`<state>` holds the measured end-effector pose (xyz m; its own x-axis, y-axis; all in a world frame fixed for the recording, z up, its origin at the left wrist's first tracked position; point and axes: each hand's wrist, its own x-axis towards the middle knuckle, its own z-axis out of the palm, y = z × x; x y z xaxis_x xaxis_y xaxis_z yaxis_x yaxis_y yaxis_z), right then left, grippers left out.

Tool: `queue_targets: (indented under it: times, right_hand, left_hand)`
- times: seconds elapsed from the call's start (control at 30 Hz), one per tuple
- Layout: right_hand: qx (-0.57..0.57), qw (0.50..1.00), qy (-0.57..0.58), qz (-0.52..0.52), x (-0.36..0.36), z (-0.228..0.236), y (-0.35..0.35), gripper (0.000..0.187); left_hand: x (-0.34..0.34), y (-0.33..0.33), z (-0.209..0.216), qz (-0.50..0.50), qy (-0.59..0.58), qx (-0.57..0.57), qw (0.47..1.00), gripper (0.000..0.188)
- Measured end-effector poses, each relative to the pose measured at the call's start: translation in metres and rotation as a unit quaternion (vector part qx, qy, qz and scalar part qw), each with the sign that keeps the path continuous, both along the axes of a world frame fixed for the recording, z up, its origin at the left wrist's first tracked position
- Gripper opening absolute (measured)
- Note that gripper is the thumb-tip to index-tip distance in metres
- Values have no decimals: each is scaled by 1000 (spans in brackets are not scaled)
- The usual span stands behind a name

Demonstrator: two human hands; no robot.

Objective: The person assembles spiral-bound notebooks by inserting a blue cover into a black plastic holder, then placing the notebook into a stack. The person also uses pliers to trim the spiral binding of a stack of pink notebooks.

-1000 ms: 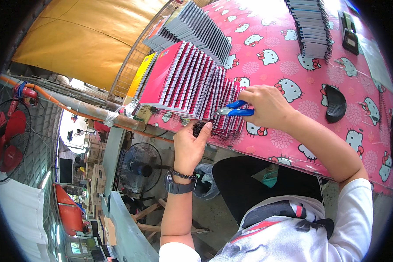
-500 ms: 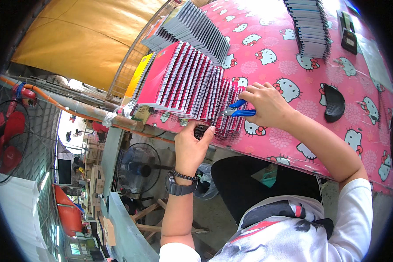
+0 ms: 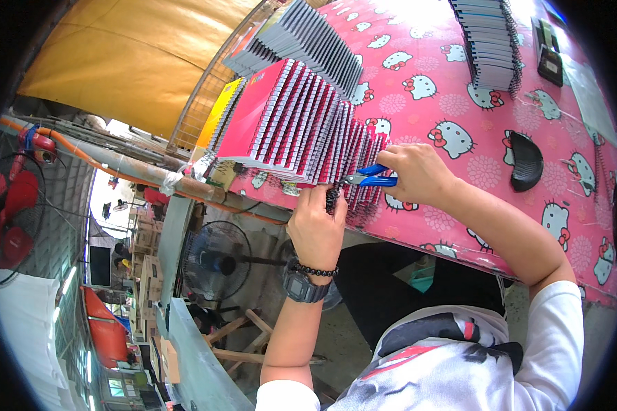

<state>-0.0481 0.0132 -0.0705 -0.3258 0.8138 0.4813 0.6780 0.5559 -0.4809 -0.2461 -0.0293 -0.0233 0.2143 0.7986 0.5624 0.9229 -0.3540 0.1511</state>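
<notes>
Yellow notebooks point(image 3: 221, 115): set left of red notebooks point(image 3: 257, 113).
Left hand point(image 3: 317, 227): dark wire bits point(image 3: 332, 199) pinched at red notebooks' near edge.
Right hand point(image 3: 419, 172): blue-handled cutters point(image 3: 378, 181) gripped in curled fingers, red notebooks' right end.
Wire-cutting: judged partway; remainder cannot be told.

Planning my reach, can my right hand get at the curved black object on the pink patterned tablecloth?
Probably yes: the curved black object lies uncovered, with nothing standing between it and the right hand, though that hand holds blue-handled metal pliers.
</notes>
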Motion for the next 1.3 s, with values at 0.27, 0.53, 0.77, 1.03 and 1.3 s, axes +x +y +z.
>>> queue_targets:
  times: [0.27, 0.53, 0.77, 1.03, 1.3]
  right_hand:
    - [54, 993, 96, -44, 36, -15, 4, 32]
    - [-7, 993, 118, -28, 34, -6, -2, 32]
    - [9, 993, 114, -5, 32, 0, -8, 33]
    - [-194, 980, 41, -9, 5, 5, -19, 39]
    - [31, 999, 14, -10, -10, -14, -18, 45]
  left_hand:
    - [-48, -31, 8, -57, -62, 166, 982, 23]
    - [-228, -35, -94, 341, -113, 159, 920, 34]
    - [-259, -52, -187, 481, -136, -168, 850, 81]
    - [-70, -20, -31, -44, -384, -161, 908, 47]
    - [-11, -9, -17, 21, -290, -110, 950, 23]
